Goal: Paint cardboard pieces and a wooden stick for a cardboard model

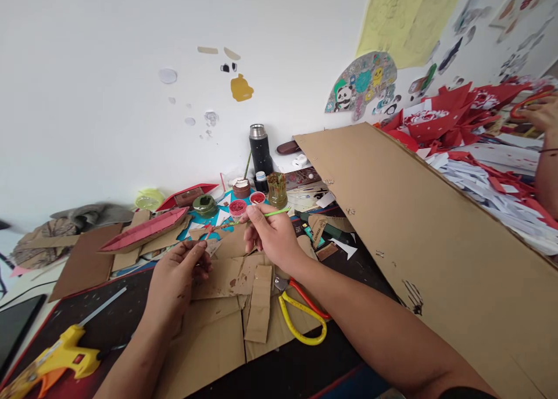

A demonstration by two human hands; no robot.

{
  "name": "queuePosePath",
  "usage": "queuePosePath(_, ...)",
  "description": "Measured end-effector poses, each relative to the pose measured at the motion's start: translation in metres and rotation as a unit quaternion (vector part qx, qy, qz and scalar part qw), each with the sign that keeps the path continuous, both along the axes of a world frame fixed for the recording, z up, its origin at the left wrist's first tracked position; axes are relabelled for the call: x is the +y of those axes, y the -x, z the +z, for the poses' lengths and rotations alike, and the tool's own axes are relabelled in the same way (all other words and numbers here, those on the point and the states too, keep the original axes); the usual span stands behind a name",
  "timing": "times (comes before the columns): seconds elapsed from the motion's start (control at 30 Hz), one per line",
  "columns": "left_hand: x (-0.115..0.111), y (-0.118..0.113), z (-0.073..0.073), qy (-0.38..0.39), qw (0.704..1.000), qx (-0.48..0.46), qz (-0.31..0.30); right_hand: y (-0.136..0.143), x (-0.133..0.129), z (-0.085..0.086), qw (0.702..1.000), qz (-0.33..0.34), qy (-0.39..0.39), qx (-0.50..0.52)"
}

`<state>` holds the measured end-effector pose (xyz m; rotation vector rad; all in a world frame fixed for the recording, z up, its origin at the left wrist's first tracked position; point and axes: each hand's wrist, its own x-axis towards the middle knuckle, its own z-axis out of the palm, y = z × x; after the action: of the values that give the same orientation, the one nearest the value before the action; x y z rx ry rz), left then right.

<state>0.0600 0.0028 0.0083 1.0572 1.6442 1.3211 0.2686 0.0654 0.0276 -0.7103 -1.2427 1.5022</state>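
Note:
My right hand [272, 236] pinches a thin paintbrush [226, 225] with a bright green handle end; its far end points left, toward my left hand. My left hand [185, 265] is closed, thumb against fingers, over something small with a reddish part that I cannot make out. Both hands hover above paint-stained cardboard [218, 317] on the dark table. Just beyond them stand open pots of red paint [238, 208] and a jar of green paint [204, 206]. A cut cardboard strip [260, 306] lies below my right hand, beside scissors [305, 317] with yellow and red handles.
A yellow glue gun [56, 358] lies at the lower left. Behind it rests a pink-lined cardboard boat shape [146, 230]. A large cardboard sheet [414, 213] leans along the right. Past it, another person's hand [543, 111] holds scissors near red and white paper. A black flask [260, 152] stands by the wall.

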Motion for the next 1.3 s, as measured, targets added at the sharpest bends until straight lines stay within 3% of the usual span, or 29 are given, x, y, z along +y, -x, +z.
queuePosePath(0.23,0.0006,-0.002,0.0028,0.001,1.0,-0.003,0.003,-0.0011,0.0033,-0.0001,0.999,-0.034,0.002,0.004)
queuePosePath(0.47,0.0005,-0.0017,0.0025,-0.001,1.0,-0.01,0.002,-0.0005,0.0003,-0.0002,1.0,0.001,-0.003,-0.002)
queuePosePath(0.63,0.0014,-0.0003,0.0003,-0.002,1.0,-0.007,-0.002,-0.0014,0.0026,-0.0001,0.999,-0.034,0.001,0.001)
queuePosePath(0.83,0.0016,0.0001,-0.001,-0.007,1.0,-0.011,0.001,0.0,-0.0002,-0.0016,1.0,0.009,-0.008,-0.003)
queuePosePath(1.03,0.0009,0.0016,-0.0025,-0.001,1.0,-0.016,0.003,-0.0009,0.0035,-0.0013,1.0,-0.025,-0.002,0.002)
queuePosePath(1.3,0.0014,-0.0011,0.0004,-0.005,1.0,-0.008,-0.003,-0.0002,0.0008,-0.0012,1.0,0.003,-0.007,-0.009)
